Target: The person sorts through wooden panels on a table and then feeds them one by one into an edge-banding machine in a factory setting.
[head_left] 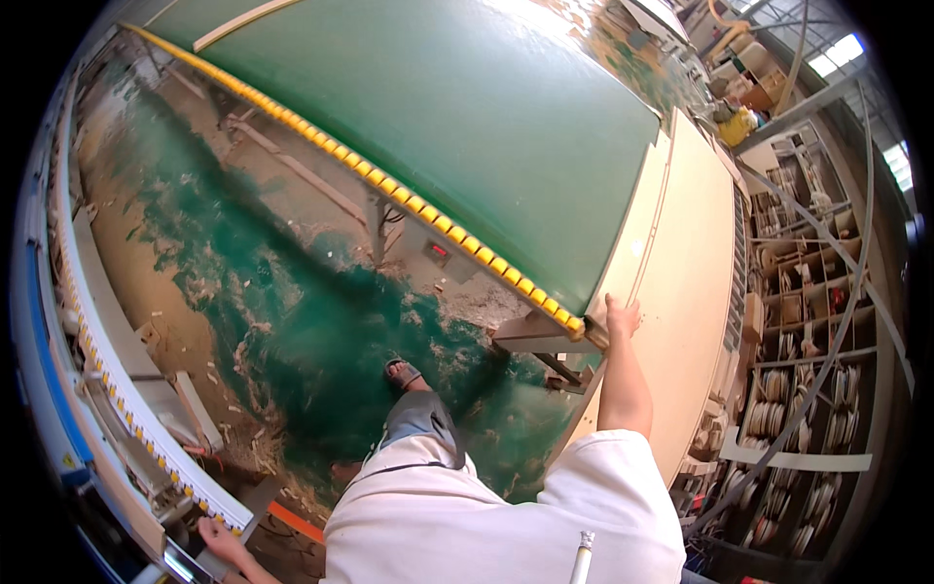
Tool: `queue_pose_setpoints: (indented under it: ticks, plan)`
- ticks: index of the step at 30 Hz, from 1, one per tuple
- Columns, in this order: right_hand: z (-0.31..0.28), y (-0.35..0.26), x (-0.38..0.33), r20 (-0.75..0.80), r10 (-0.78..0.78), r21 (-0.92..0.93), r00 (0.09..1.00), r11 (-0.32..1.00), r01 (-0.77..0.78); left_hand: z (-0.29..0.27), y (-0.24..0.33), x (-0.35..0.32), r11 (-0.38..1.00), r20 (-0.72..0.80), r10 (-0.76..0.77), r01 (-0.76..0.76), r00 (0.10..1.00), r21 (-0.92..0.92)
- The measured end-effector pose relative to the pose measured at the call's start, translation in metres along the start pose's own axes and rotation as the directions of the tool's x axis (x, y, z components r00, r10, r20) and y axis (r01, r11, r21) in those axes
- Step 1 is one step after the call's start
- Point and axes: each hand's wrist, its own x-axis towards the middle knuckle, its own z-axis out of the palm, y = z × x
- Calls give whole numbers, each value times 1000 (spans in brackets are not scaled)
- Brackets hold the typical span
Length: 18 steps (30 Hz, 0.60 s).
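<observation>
My right hand is raised to the near corner of a long green table and grips the edge of a pale wooden board that lies along the table's right side. My left hand reaches down at the lower left and rests on the end of a white roller rail with yellow rollers. My white shirt, grey trousers and one foot in a sandal show below.
A row of yellow rollers edges the green table. The green floor is strewn with wood shavings and dust. Shelves with rolls of edge banding stand at the right. Cables hang in front of them.
</observation>
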Motion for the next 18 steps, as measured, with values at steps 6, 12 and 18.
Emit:
queue_pose_setpoints:
  ticks: [6,12,18]
  plan:
    - [35,-10,11,113,54,-91,992,995,-44,120,167,-39,995,383,91,-65,919,-82]
    - [23,-45,5,158,18,-66,987,998,-7,211,278,-50,984,562,65,39,825,-172]
    - [1,-42,10,197,91,13,976,995,-96,263,340,-79,966,651,225,-78,725,-247]
